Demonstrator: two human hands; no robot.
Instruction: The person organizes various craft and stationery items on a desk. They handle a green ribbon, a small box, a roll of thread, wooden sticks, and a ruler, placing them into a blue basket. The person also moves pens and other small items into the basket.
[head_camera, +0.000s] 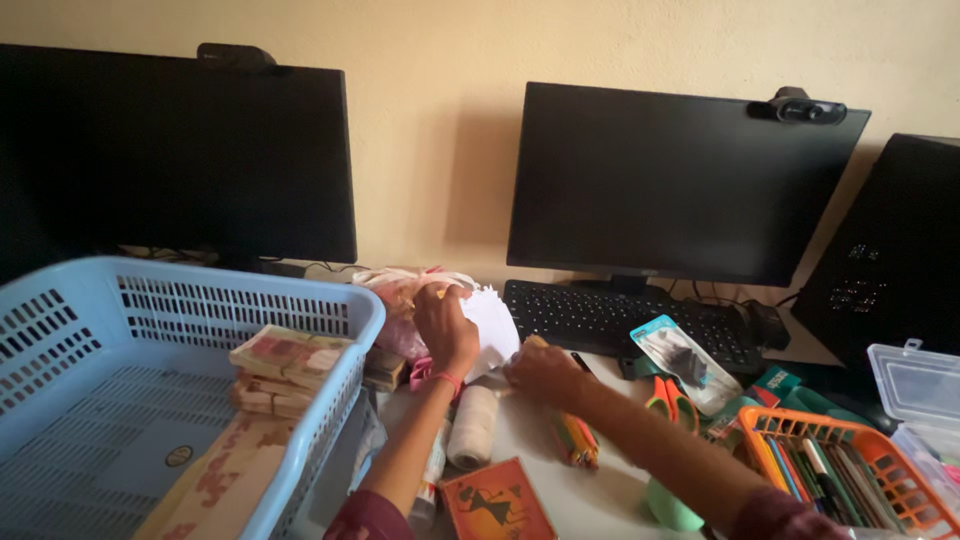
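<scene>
Both my hands pinch white paper (492, 318): left hand (445, 325) grips its top, right hand (540, 372) its lower edge; light, floppy, tears easily.

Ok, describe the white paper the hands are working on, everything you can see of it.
The white paper is a thin, pale sheet or small stack, unprinted as far as the view shows, with a jagged or scalloped upper edge. It is held up at a tilt above the desk, in front of the black keyboard. The left hand grips its left side, covering part of it; the right hand meets its lower right corner. A crumpled pinkish plastic bag lies just behind. How many sheets there are cannot be told.
</scene>
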